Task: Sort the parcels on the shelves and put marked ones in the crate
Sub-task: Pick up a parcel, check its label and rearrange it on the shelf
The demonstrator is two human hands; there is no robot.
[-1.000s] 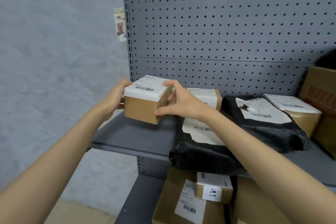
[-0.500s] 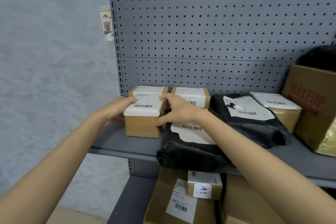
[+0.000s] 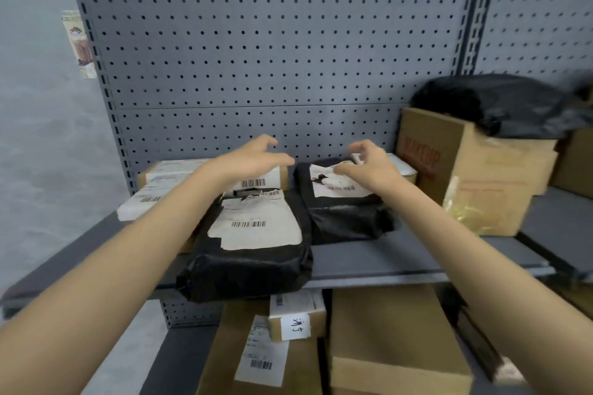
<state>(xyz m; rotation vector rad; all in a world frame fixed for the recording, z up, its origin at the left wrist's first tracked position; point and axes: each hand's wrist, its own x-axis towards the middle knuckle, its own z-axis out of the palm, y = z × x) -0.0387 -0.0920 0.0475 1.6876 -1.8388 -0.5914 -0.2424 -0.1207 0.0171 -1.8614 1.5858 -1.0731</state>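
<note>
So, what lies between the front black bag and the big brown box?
In the head view, a second black bag lies between the front black bag and the big brown box.

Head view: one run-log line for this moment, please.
left hand: empty, over small boxes | right hand: empty, over rear black bag | crate: not visible

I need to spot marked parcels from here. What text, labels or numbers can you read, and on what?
"MAKEUP", faint red print, blurred: side of the big cardboard box on the right.
Two handwritten characters, not legible to me: white sticker on the small box on the lower shelf.
Barcodes and print too small to read: label on the front black bag, the rear black bag, the left boxes.
Wall poster: unreadable.
</note>
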